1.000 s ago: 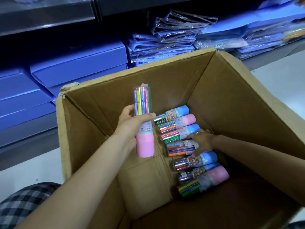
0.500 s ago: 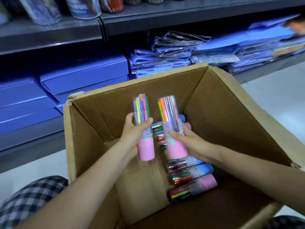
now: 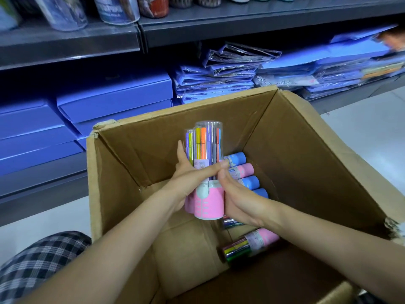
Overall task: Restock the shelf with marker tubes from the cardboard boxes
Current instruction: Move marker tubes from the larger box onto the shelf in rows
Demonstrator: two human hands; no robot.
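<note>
Two clear marker tubes with pink bases [image 3: 209, 202] stand upright, pressed side by side over the open cardboard box [image 3: 306, 132]. My left hand [image 3: 192, 178] wraps around both from the left, thumb across the front. Against the right side of the front tube lies my right hand [image 3: 238, 202], fingers on it. Several more marker tubes [image 3: 243, 172] with blue and pink bases lie on their sides along the box's right floor, and one pink-based marker tube [image 3: 252, 243] lies nearer me.
Grey metal shelves [image 3: 241, 29] face me. The upper one carries jars and tubs [image 3: 118, 9]. Blue flat boxes [image 3: 114, 99] and wrapped blue folders [image 3: 219, 77] fill the lower one. White floor at right. A checked trouser leg [image 3: 39, 264] at bottom left.
My right hand lifted a pink-based tube out of the box and brought it against the tube in my left hand. Both tubes are now held together. The view tilted up toward the shelves.
</note>
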